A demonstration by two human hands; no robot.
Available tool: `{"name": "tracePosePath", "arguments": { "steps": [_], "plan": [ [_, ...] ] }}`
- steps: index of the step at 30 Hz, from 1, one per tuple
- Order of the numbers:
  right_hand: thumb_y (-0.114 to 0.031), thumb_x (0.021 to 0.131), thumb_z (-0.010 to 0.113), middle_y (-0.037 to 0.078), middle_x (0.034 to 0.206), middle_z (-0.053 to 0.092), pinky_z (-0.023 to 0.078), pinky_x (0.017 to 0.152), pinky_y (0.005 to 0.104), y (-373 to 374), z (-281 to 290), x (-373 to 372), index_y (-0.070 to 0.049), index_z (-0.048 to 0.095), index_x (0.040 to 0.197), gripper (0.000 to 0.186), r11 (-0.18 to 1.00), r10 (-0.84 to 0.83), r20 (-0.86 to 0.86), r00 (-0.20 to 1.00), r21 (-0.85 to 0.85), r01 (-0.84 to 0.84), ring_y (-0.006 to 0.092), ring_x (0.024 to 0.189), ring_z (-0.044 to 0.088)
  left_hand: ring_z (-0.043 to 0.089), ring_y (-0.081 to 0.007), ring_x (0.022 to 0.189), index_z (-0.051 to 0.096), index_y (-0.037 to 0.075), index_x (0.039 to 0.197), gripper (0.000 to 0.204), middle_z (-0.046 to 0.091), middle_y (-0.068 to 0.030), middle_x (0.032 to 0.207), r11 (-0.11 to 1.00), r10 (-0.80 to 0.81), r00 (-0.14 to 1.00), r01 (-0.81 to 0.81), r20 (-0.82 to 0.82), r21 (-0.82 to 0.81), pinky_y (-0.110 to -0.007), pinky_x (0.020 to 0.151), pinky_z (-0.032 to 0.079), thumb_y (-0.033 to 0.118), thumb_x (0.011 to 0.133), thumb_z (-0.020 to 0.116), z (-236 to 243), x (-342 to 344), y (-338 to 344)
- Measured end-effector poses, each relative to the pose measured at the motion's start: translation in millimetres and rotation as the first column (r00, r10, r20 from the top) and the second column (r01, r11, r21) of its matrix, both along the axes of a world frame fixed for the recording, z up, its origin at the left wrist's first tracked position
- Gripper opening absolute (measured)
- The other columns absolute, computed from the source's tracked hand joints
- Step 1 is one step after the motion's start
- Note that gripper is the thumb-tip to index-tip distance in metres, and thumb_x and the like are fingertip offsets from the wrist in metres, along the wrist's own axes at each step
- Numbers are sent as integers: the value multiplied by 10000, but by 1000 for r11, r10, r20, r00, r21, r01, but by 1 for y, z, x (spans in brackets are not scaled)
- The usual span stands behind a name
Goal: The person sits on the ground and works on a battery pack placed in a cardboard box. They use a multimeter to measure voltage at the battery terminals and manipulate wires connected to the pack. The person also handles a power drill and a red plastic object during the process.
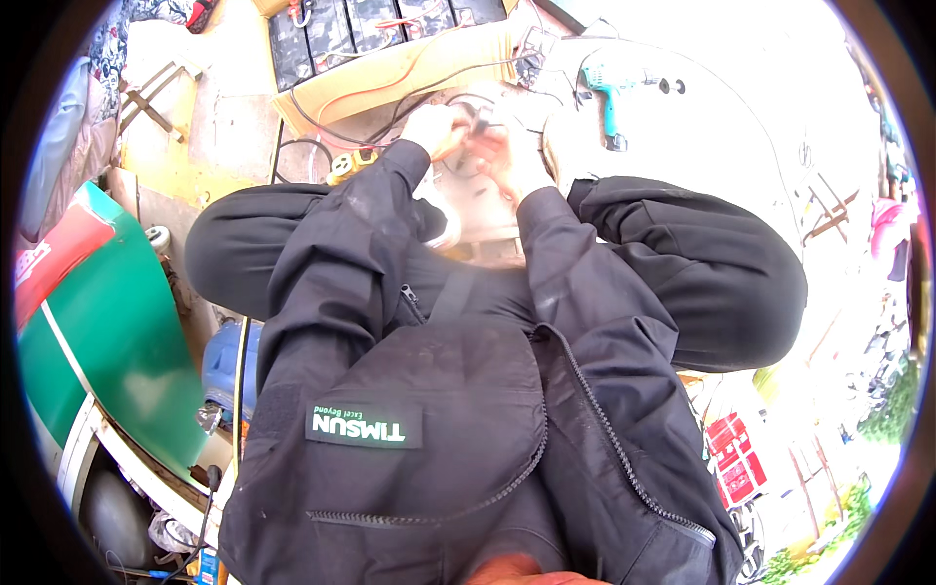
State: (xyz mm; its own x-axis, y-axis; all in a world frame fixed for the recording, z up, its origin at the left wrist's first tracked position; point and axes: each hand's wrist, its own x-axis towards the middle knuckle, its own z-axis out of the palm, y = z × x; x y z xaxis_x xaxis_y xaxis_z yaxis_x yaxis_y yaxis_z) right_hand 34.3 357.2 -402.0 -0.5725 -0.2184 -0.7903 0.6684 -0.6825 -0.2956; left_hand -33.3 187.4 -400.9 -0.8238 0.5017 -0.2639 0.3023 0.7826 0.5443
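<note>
My left hand [439, 132] and my right hand [502, 166] are close together between my crossed legs, with fingers curled around a small dark piece [483, 119] and some thin wiring, too blurred to make out. Just beyond them, a cardboard box [409, 58] holds several dark, camouflage-patterned blocks [331, 39], probably batteries, with red and black wires running over it. A yellow fitting [343, 168] lies left of my left hand. To the right of my right hand, a teal cordless drill [612, 102] rests on the bright ground.
A small folding stool [151, 102] stands at upper left, another folding frame [829, 210] at right. Green and red panels [117, 331] lean at left beside a blue container [229, 370]. Cables loop across the ground. A red patterned package [731, 453] sits at lower right among clutter.
</note>
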Motion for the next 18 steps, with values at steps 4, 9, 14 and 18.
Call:
{"name": "tracePosePath", "arguments": {
  "steps": [4,9,14,18],
  "plan": [
    [-543,1006,262,100,1190,654,490,763,355,8,-11,-3,-26,567,1259,651,979,152,39,988,131,-156,218,1005,632,680,-347,874,750,90,963,351,706,-184,909,999,33,992,-34,123,2,-416,807,524,391,849,612,5,-4,6],
    [-317,934,471,103,1306,572,435,869,415,-4,-24,16,-59,543,1271,430,968,73,27,997,240,-78,247,1095,565,681,-330,856,764,84,906,478,715,-175,888,987,67,970,-31,232,-157,-404,809,505,513,873,553,12,-16,16],
    [-112,810,600,27,1324,513,396,985,431,-10,-52,15,-135,456,1394,602,968,-248,-41,968,-56,246,205,1185,505,680,-316,855,772,94,874,489,722,-159,876,997,-6,923,36,384,-70,-407,812,495,514,886,523,4,-24,11],
    [-126,875,568,26,1402,455,376,1020,408,-13,-40,12,-126,361,1474,634,960,-198,-80,977,-216,177,194,1203,497,675,-284,839,768,75,861,495,720,-142,828,998,4,879,23,477,-52,-383,816,489,505,897,525,1,-25,5]
  ]
}}
